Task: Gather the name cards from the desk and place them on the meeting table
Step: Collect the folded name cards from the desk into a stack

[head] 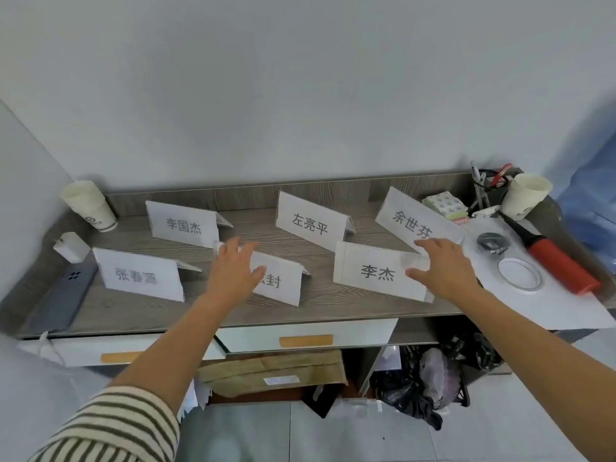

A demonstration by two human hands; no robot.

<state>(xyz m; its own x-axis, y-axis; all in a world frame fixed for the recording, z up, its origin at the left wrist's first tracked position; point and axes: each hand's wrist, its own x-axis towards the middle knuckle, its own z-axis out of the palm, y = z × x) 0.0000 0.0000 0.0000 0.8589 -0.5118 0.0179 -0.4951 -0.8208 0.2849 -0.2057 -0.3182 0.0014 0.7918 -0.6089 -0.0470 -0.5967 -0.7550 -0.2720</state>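
head view, looking down on the desk point(316, 305). six folded name cards point(310, 221) stand on it in two rows of three. none is lifted and the meeting table is not in view, so we judge the gathering to be at its very start.

the left hand point(233, 271) hovers over the top fold of the front middle card point(283, 285), fingers straight and fanned, thumb lying across the printed face. we cannot tell whether it touches. the right hand point(440, 265) is spread the same way over the upper right corner of the front right card point(373, 271), its forefinger tip just beside the lower edge of the back right card point(410, 225). neither hand grips anything, and the two are well apart, one over each card. both forearms reach forward from the body, palms down. a striped sleeve point(110, 428) shows on the left arm.

to do this step well, we would pinch each card at its ridge, thumb on the face and fingers behind, so that the tent closes flat rather than crumpling. we would then nest one card on the next and clear the front row first, since the back row sits close behind and a reach over the front cards could topple them. on the right we would keep clear of the tape roll point(520, 273) and the red pump point(560, 261), which lie near the cards.
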